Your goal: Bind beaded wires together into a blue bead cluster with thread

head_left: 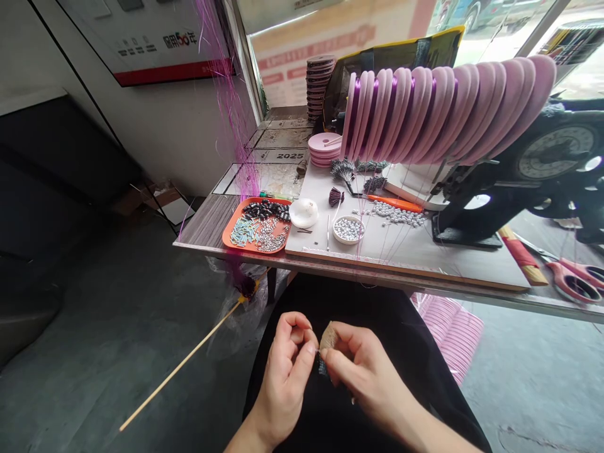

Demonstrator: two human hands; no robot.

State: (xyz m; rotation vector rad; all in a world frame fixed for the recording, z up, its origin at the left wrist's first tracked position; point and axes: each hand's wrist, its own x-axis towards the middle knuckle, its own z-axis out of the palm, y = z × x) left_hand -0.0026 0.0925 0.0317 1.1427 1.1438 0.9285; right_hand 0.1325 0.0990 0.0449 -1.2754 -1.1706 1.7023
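Observation:
Over the dark cloth on my lap, my left hand (289,374) and my right hand (361,362) meet almost fingertip to fingertip. Thumb and index finger of my left hand are pinched together. My right hand pinches too, with a tan wrap (329,335) around its index finger. Something thin and pale shows between the fingertips, too small to name. Just below them hangs a small dark bluish piece (323,367), partly hidden by my right fingers; which hand bears it I cannot tell.
Ahead, the table holds an orange tray (226,240) of beads, a white bead dish (349,240), loose grey beads (401,215), an orange-handled tool (395,203), pink spools (425,113) on a black machine (533,170), and scissors (573,282). A stick (179,366) slants at left below purple threads (229,113).

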